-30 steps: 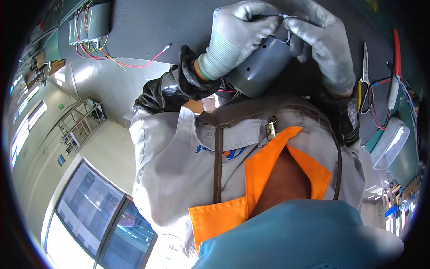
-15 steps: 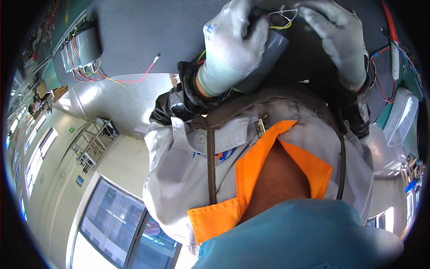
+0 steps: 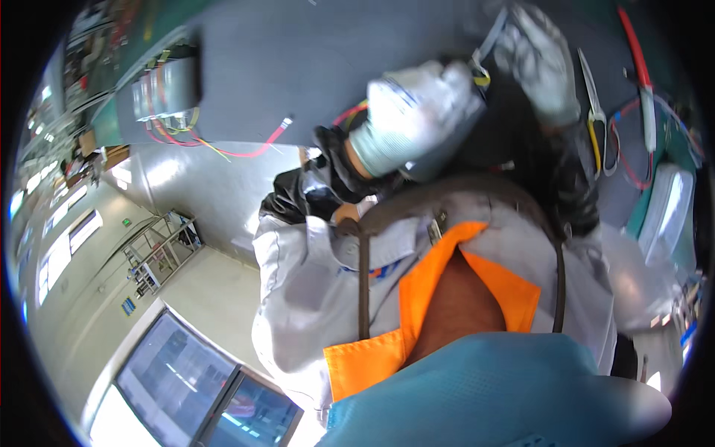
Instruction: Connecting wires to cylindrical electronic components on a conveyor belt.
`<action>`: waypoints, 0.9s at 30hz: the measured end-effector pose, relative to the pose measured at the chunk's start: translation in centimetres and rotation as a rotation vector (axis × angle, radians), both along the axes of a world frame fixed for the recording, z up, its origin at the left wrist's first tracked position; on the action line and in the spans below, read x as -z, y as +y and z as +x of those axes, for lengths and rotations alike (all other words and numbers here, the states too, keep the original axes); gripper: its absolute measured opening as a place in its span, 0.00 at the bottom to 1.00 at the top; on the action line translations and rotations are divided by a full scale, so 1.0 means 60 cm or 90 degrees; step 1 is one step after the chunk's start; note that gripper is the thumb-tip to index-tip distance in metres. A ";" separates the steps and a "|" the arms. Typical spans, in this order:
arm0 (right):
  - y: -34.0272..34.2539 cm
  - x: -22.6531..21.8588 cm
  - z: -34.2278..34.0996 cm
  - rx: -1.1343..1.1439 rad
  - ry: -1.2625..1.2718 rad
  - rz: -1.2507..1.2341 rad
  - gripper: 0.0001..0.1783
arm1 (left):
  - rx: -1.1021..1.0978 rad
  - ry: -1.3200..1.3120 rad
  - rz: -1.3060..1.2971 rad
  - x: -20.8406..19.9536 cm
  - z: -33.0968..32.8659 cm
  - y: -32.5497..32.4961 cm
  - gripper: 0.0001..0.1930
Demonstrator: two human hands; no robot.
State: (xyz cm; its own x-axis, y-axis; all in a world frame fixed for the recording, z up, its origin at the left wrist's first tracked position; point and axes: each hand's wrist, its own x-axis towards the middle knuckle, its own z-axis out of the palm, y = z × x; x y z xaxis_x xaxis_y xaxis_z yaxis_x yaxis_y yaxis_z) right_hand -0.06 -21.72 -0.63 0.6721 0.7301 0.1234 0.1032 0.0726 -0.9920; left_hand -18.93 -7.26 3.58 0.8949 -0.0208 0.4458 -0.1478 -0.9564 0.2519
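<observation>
My left hand (image 3: pixel 421 115), in a pale knit glove, is closed around a dark grey box (image 3: pixel 445 145) close to my chest. Motion blurs both hands. A short yellow wire (image 3: pixel 482 77) sticks out of the box just beyond the left fingers, and a red wire (image 3: pixel 350 113) shows by that wrist. My right hand (image 3: pixel 538 67), also gloved, is up at the far side with its fingers pinched. A smeared whitish strand (image 3: pixel 491 33), likely white wire, runs from the box's wire end to the right fingertips.
A second grey box (image 3: pixel 165 93) with red and yellow wires lies at the table's left. To the right are scissors (image 3: pixel 596 115) with a yellow handle, a long red and white tool (image 3: pixel 642 74), looped wires (image 3: pixel 631 179) and a clear plastic container (image 3: pixel 666 208).
The view has shifted and blurred. My left hand and the box sit lower and further right in view. My right hand has moved slightly left, and the scissors have come into sight beside it.
</observation>
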 end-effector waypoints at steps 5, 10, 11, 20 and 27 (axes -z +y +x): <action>-0.009 -0.106 -0.062 -0.216 0.293 0.006 0.17 | 0.134 0.140 0.107 -0.031 0.009 0.047 0.09; -0.033 -0.119 -0.060 -0.157 0.181 -0.057 0.11 | 0.264 0.042 0.175 -0.025 0.003 0.063 0.15; -0.015 -0.111 -0.037 -0.170 0.115 -0.093 0.15 | 0.303 0.039 0.188 -0.015 0.021 0.066 0.16; -0.099 -0.077 -0.036 0.240 -0.511 -0.204 0.15 | 0.096 0.088 0.180 -0.045 0.009 0.031 0.17; -0.277 0.029 -0.143 0.340 -0.747 -0.673 0.28 | 0.186 0.098 0.068 -0.053 0.081 0.036 0.15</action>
State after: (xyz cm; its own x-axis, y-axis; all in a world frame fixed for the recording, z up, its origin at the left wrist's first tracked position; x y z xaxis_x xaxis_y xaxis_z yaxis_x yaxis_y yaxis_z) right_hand -8.63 -38.31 -2.36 0.7624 0.5489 0.3427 0.5684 -0.8212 0.0508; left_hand -14.06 -5.07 6.79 0.9007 -0.3254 0.2880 -0.3875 -0.9013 0.1935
